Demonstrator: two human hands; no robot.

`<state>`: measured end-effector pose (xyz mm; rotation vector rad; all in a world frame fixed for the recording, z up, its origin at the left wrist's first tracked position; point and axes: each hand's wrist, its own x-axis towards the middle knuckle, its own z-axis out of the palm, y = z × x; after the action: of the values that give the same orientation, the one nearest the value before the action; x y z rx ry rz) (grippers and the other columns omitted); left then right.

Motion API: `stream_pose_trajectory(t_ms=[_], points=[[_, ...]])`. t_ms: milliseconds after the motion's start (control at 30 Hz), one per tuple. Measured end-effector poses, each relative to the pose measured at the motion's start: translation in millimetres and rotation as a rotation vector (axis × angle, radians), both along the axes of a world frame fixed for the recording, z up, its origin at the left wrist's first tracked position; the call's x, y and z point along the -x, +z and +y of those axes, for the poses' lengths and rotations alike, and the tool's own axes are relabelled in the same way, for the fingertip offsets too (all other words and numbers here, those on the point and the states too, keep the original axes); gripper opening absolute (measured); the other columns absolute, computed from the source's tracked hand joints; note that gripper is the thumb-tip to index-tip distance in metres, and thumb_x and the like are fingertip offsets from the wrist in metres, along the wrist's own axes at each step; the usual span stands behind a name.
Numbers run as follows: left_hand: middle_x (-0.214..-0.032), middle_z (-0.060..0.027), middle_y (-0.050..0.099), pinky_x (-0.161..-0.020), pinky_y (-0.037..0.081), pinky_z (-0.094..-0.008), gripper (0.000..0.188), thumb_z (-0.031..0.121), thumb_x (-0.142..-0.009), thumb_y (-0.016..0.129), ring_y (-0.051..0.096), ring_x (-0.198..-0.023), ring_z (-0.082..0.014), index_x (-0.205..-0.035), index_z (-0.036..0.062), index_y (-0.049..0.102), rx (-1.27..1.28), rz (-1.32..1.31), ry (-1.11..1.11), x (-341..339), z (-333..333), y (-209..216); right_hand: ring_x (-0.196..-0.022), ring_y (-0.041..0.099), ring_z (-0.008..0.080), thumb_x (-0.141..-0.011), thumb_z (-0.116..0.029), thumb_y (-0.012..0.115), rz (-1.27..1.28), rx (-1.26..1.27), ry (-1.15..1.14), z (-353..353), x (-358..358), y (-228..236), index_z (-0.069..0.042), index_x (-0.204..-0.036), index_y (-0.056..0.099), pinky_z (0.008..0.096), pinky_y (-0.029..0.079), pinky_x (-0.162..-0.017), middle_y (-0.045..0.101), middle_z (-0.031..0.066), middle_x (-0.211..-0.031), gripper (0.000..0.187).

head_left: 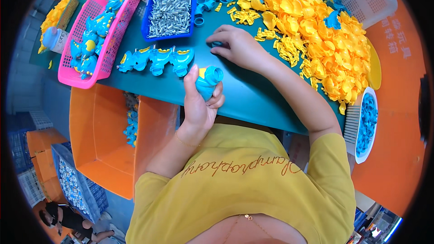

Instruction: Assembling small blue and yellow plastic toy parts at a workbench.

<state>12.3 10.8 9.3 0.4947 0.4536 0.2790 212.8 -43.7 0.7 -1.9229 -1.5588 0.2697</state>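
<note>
Well, my left hand (198,108) was wrapped around a blue-and-yellow toy part (206,89), its round collar tipped toward the right, over the green table (253,101). My right hand (242,47) curled about a small blue piece (217,44); whether it was pinched, I couldn't tell. Similar parts (157,61) lay left, the yellow heap (321,40) right.

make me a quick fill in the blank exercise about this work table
1. The left hand holds a plastic part coloured blue and ____.
2. Metal pins fill a tray coloured ____.
3. The basket just left of that tray is ____.
4. The big yellow pile lies on the table's ____ side.

Missing words: yellow; blue; pink; right
</note>
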Motion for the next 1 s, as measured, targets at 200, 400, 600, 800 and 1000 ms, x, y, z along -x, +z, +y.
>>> stream_pose_trajectory(t_ms=[200,400,600,800,1000], points=[[-0.065,0.0,0.048,-0.045,0.023,-0.0235,0.056,0.062,-0.105,0.04,0.026,-0.046,-0.007,-0.108,0.0098,0.062,-0.006,-0.006,0.021,-2.0,0.2,-4.7,-0.097,0.068,0.0135,-0.085,-0.01,0.085,0.728,0.006,-0.109,-40.8,18.9,39.3,-0.007,-0.124,0.073,0.0298,0.057,-0.087,0.069,0.0043,-0.12,0.04],[-0.076,-0.0034,0.058,-0.045,0.025,-0.0228,0.045,0.053,-0.108,0.044,0.035,-0.049,-0.0067,-0.108,0.011,0.06,-0.072,0.039,0.017,-3.8,-8.7,-1.1,-0.106,0.069,0.0161,-0.083,0.004,0.083,0.688,-0.228,-0.002,-86.6,58.7,57.2,-0.003,-0.121,0.074,0.0317,0.06,-0.091,0.069,0.01,-0.123,0.04],[-0.08,-0.0019,0.06,-0.045,0.027,-0.0213,0.043,0.048,-0.106,0.051,0.043,-0.056,-0.0043,-0.114,0.0073,0.06,-0.307,-0.021,-0.016,5.8,-18.0,0.2,-0.098,0.074,0.0248,-0.077,0.004,0.086,0.195,-0.413,0.021,-99.4,70.6,54.2,-0.002,-0.11,0.079,0.0308,0.061,-0.085,0.075,0.0127,-0.109,0.034],[-0.082,0.0002,0.06,-0.046,0.032,-0.0198,0.034,0.04,-0.104,0.061,0.048,-0.059,-0.0022,-0.112,0.0072,0.062,-0.463,0.012,-0.056,14.5,-22.7,11.7,-0.094,0.075,0.0237,-0.075,0.004,0.088,0.262,-0.455,0.009,-110.4,76.8,42.8,-0.002,-0.107,0.08,0.032,0.062,-0.081,0.076,0.0134,-0.108,0.033],[-0.092,-0.0006,0.065,-0.075,0.05,-0.0224,0.037,0.026,-0.092,0.082,0.061,-0.087,-0.0068,-0.115,0.0062,0.061,-0.835,0.013,-0.21,27.1,2.6,27.4,-0.105,0.075,0.0272,-0.073,0.0,0.091,0.295,-0.351,0.003,-120.4,82.3,36.6,-0.001,-0.109,0.079,0.0346,0.06,-0.089,0.077,0.0159,-0.116,0.038]])
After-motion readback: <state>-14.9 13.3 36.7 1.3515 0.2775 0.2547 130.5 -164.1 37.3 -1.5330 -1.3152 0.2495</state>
